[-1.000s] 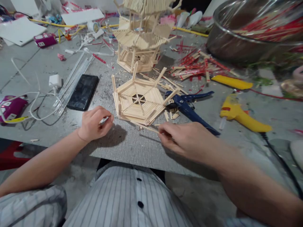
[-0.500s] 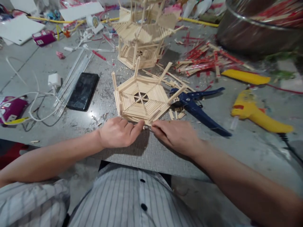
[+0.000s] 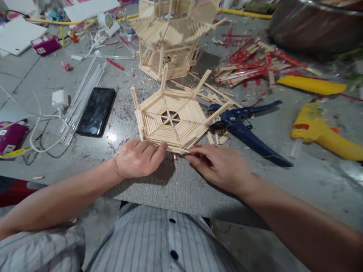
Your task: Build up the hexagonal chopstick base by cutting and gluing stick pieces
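Observation:
A hexagonal frame (image 3: 159,130) of thin wooden sticks lies near the table's front edge, with short posts rising at several corners and a spoked opening in its middle. My left hand (image 3: 140,158) is closed on its near left side, the fingers curled and the thumb along the near edge. At the near right corner, the thumb and fingertips of my right hand (image 3: 217,164) pinch the end of the edge; whether they hold a separate stick is hidden. Just beyond stands a tiered pagoda-like model (image 3: 176,36) of the same sticks.
Blue-handled cutters (image 3: 246,132) and a yellow glue gun (image 3: 314,128) lie to the right. Behind them are a yellow comb-like piece (image 3: 312,85), red-wrapped sticks (image 3: 249,64) and a dark pot (image 3: 314,28). A phone (image 3: 95,112), a white charger (image 3: 60,99) and clear glue sticks (image 3: 85,90) lie left.
My hands are farther apart along the near edge, showing more of it between them. The right fingertips have moved right and loosened a little. The view has shifted slightly.

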{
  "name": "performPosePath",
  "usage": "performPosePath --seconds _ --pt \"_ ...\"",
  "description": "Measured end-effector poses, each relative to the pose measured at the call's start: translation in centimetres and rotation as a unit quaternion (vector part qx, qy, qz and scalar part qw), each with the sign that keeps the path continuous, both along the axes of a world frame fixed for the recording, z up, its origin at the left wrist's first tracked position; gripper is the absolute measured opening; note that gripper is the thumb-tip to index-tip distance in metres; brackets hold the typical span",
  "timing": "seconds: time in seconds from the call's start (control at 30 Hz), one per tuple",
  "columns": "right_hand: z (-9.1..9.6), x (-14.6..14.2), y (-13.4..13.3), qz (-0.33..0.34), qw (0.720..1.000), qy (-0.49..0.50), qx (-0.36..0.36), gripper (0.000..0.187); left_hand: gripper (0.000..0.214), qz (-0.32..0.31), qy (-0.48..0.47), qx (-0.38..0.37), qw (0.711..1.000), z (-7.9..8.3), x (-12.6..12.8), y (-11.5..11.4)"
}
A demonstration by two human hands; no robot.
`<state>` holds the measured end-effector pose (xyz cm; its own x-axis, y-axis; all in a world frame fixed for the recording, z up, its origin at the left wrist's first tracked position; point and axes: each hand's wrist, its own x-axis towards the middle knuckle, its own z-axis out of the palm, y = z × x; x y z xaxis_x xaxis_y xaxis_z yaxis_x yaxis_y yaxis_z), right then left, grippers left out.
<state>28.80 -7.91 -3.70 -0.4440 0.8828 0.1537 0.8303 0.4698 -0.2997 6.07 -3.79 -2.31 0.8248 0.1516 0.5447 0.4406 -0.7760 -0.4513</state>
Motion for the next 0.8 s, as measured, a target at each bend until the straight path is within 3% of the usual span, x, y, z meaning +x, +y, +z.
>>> performPosePath --seconds 0.27,0.43,0.6,0.8 --pt "0.19 0.26 -0.06 0.003 0.999 0.037 0.009 0.032 0.015 -0.003 0.007 0.000 1.000 0.07 -0.07 0.27" --pt "0.48 0.18 0.01 -0.039 0.999 0.032 -0.016 0.029 0.020 -0.001 -0.002 -0.011 1.000 -0.26 -0.33 0.35" --pt "-0.10 0.48 -0.16 -0.016 0.999 0.037 0.017 0.029 0.021 0.008 -0.003 -0.018 1.000 -0.38 -0.30 0.35" --pt "-0.14 0.43 -0.27 -0.002 0.999 0.052 0.010 0.028 0.016 0.003 -0.004 -0.022 1.000 0.00 0.06 0.24"
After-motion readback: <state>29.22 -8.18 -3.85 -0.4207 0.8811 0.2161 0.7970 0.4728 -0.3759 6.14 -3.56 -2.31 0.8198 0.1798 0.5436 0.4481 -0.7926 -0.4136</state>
